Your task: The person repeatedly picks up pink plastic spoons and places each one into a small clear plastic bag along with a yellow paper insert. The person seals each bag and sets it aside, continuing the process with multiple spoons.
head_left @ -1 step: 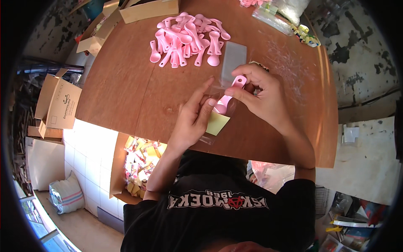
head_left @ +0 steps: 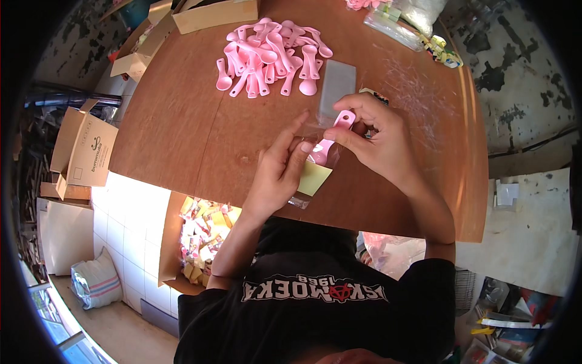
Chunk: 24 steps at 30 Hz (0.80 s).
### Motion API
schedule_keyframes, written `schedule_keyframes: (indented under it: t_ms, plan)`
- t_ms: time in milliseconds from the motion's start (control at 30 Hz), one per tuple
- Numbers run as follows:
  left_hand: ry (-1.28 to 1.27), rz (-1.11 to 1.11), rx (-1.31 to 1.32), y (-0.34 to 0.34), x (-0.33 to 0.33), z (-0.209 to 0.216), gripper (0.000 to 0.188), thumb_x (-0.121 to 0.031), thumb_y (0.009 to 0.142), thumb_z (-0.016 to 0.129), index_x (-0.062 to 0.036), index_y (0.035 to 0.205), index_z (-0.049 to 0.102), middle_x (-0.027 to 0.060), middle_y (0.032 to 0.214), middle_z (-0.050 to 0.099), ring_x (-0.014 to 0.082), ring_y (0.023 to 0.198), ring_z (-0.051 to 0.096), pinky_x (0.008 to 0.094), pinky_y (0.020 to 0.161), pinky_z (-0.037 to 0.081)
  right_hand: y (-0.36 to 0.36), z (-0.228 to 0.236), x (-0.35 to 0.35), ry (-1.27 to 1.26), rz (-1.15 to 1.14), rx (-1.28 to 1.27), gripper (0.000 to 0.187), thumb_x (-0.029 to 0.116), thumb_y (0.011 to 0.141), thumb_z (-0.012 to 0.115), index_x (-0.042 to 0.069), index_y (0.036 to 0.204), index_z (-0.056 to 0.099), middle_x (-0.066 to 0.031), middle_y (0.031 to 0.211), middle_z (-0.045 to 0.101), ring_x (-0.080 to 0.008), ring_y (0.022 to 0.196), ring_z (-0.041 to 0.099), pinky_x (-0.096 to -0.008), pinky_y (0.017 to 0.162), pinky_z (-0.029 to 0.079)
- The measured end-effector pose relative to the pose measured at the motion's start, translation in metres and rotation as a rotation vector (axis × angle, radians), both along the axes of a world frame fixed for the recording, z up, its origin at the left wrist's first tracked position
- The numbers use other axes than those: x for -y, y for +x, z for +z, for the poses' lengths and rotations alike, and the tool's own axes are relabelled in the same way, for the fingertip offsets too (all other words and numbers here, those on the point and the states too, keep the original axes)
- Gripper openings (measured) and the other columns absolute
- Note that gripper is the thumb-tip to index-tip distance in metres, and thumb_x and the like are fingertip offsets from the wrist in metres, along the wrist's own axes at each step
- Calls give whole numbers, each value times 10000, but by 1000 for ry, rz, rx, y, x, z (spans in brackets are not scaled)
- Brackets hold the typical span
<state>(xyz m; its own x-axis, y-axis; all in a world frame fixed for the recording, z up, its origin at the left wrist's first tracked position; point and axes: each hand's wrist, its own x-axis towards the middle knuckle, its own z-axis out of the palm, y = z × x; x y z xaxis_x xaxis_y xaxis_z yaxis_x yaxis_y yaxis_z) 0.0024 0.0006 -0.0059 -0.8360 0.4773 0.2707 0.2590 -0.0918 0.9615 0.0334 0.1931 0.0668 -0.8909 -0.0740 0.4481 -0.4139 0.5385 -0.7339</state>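
Note:
Between the thumb and fingers of my right hand (head_left: pixel 379 133) is the handle of a pink plastic spoon (head_left: pixel 344 119), its holed end pointing away from me. The bowl end lies beside my left thumb, behind shiny clear film. My left hand (head_left: pixel 282 170) grips the clear plastic bag (head_left: pixel 298 203), thumb pressed on it and index finger stretched out. A pale yellow card (head_left: pixel 315 178) shows at the near end of the bag, just below the spoon's bowl. Beyond my hands lies a stack of clear plastic bags (head_left: pixel 338 85), partly covered by my right fingers.
A heap of pink spoons (head_left: pixel 270 54) lies at the far middle of the brown wooden table (head_left: pixel 163 133). A cardboard box (head_left: pixel 215 15) stands at the far edge. Left of my lap, an open box (head_left: pixel 171 242) holds several packed pieces. Plastic packets (head_left: pixel 394 30) lie far right.
The spoon's bowl has shifted slightly, with more shiny film showing over it. The bag's near edge has moved a little. Both hands stay almost in place.

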Motion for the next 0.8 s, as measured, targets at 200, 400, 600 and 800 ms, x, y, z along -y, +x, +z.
schedule_keyframes:
  t_ms: [200,400,600,800]
  plan:
    - [-67,32,-62,4,-1,9,471,-122,1001,545,-21,1441,412,121,874,707,136,767,661,276,708,496,3,14,-3,-174,-127,-55,341,72,808,794,14,1042,553,-18,678,648,-24,553,543,-180,498,411]
    - [-93,61,-87,11,-6,19,472,-122,999,542,-23,1440,405,167,1004,722,245,941,715,330,807,531,-1,20,-8,-165,-149,24,314,76,793,800,0,974,555,-23,666,656,-18,568,551,-175,498,411]
    - [-79,56,-161,14,-13,21,479,-137,1011,527,-17,1455,392,157,1142,704,205,1024,684,316,886,500,0,27,-14,-163,-203,37,298,68,788,795,-4,955,559,-32,659,655,-29,575,557,-186,506,427]
    - [-75,63,-216,12,-18,17,451,-68,994,514,-6,1427,407,201,1094,698,316,985,707,383,827,558,-1,28,-15,-161,-195,115,286,64,788,784,-9,949,559,-36,658,654,-36,582,567,-202,514,446]
